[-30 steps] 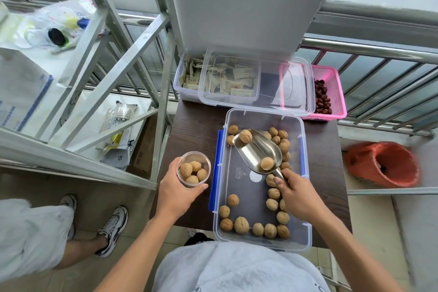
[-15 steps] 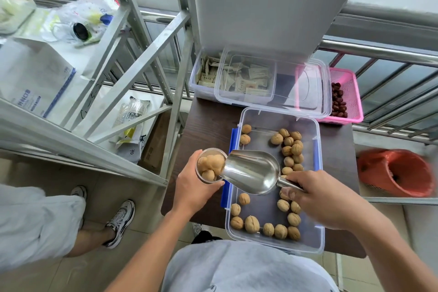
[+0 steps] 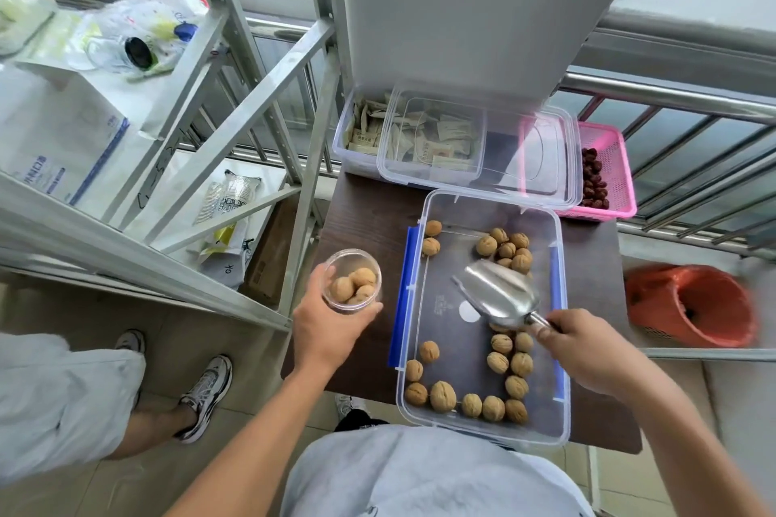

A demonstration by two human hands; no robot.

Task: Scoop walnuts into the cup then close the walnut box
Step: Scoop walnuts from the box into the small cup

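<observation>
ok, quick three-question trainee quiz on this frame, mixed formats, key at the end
1. True or false: the scoop in the right hand is loaded.
2. Which hand holds the cup? A) left hand B) right hand C) neither
3. Fill in: the walnut box is ___ (open/closed).
Key: 1 false, it is empty; 2 A; 3 open.

Walnut box [image 3: 562, 424] on the counter [image 3: 361, 222]; cup [image 3: 352, 280] left of it; basket [image 3: 615, 172] behind, right.
</observation>
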